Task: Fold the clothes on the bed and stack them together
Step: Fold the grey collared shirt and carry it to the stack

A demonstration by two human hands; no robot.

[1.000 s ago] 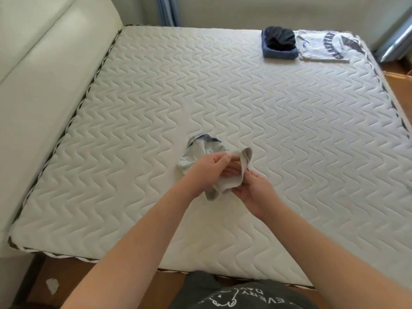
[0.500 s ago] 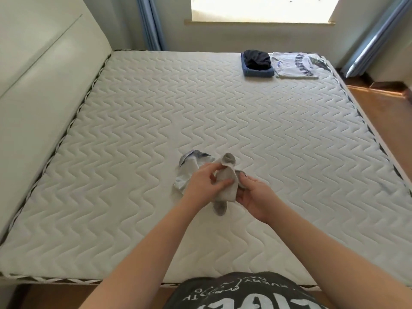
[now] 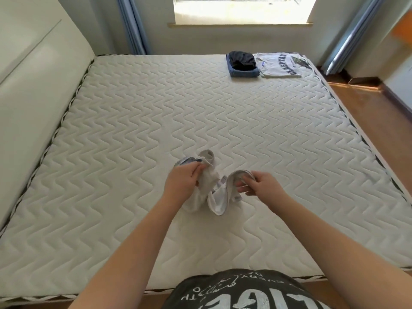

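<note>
A pair of white socks [image 3: 214, 192] with grey toes hangs just above the quilted white mattress [image 3: 223, 121], near its front middle. My left hand [image 3: 182, 181] grips one sock, whose grey toe sticks up behind my fingers. My right hand [image 3: 260, 186] pinches the cuff of the other sock, pulled a little to the right. Between the hands the fabric sags in a loop. At the far right corner of the bed lie a folded dark blue stack [image 3: 243, 64] and a folded white T-shirt with dark lettering [image 3: 279, 64], side by side.
A padded cream headboard [image 3: 33, 90] runs along the left side. A window and blue curtains [image 3: 133, 25] are behind the bed. Wooden floor [image 3: 379, 121] shows to the right of the mattress.
My hands have drawn apart: the right hand moved right, stretching the socks out from a bunched bundle. The camera view tilted up, showing more of the window.
</note>
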